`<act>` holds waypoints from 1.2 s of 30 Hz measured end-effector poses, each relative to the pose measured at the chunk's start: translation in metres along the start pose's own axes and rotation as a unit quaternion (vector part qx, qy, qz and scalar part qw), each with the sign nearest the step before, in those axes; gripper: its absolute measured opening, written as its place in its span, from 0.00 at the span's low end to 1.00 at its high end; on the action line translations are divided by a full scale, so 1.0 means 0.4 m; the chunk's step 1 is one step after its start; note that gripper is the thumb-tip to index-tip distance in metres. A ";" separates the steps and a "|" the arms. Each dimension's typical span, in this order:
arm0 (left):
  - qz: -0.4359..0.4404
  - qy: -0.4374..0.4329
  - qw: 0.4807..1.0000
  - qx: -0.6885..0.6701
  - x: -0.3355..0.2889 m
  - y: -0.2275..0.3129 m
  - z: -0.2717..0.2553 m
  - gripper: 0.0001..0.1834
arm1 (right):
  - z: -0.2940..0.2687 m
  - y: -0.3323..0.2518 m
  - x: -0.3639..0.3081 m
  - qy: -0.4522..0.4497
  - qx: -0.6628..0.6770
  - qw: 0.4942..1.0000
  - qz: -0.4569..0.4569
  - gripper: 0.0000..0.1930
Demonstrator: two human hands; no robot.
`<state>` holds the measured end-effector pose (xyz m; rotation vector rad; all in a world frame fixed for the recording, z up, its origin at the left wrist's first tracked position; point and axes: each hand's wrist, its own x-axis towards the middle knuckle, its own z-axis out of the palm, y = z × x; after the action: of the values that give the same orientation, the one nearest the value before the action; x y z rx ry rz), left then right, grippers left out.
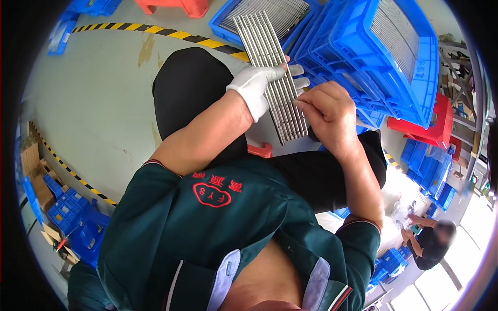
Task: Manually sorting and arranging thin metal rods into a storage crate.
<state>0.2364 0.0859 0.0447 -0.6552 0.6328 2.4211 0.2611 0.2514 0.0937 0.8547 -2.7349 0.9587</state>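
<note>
A flat row of several slim, shiny metal rods (pixel 277 96) lies side by side, slanting from upper left to lower right in front of me. My left hand (pixel 259 85), in a white glove with some fingertips exposed, is closed around the row near its middle; the thumb lies across the top and fingers show at the far edge. My right hand (pixel 329 114) is bare, with thumb and forefinger pinched together right at the row's right edge. Whatever sits in that pinch is too small to make out.
A blue crate (pixel 220 26) of similar rods stands beyond my hands. To the right rise stacked blue crates (pixel 358 67), the top one tilted and rod-filled. A red stool (pixel 443 122) is behind them. Yellow-black tape (pixel 179 34) crosses the floor. Another person (pixel 433 243) works at far right.
</note>
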 end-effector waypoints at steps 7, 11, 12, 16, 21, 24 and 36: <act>0.005 0.009 1.000 0.018 -0.010 0.000 0.010 0.14 | -0.006 -0.009 0.006 -0.020 -0.076 0.995 -0.067 0.05; -0.008 0.014 1.000 0.023 -0.010 -0.002 0.016 0.13 | -0.013 -0.019 0.010 -0.085 -0.138 0.982 -0.099 0.07; -0.007 0.014 1.000 0.023 -0.013 0.001 0.017 0.13 | -0.011 -0.018 0.011 -0.085 -0.138 0.982 -0.099 0.07; 0.006 -0.007 1.000 0.029 -0.014 0.006 0.013 0.14 | -0.021 -0.029 0.017 -0.056 -0.105 0.989 -0.084 0.06; 0.016 0.006 1.000 0.020 -0.010 0.003 0.013 0.14 | -0.006 -0.011 0.010 -0.005 -0.013 1.000 -0.020 0.06; 0.018 0.000 1.000 0.023 -0.001 0.002 0.000 0.14 | -0.003 -0.008 0.012 -0.019 0.003 1.000 -0.007 0.06; 0.009 0.000 1.000 0.011 -0.009 0.006 0.011 0.14 | -0.016 -0.012 0.017 -0.047 -0.021 0.998 -0.034 0.06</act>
<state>0.2362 0.0852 0.0508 -0.6438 0.6668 2.4266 0.2574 0.2490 0.1035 1.0022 -2.7729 0.8663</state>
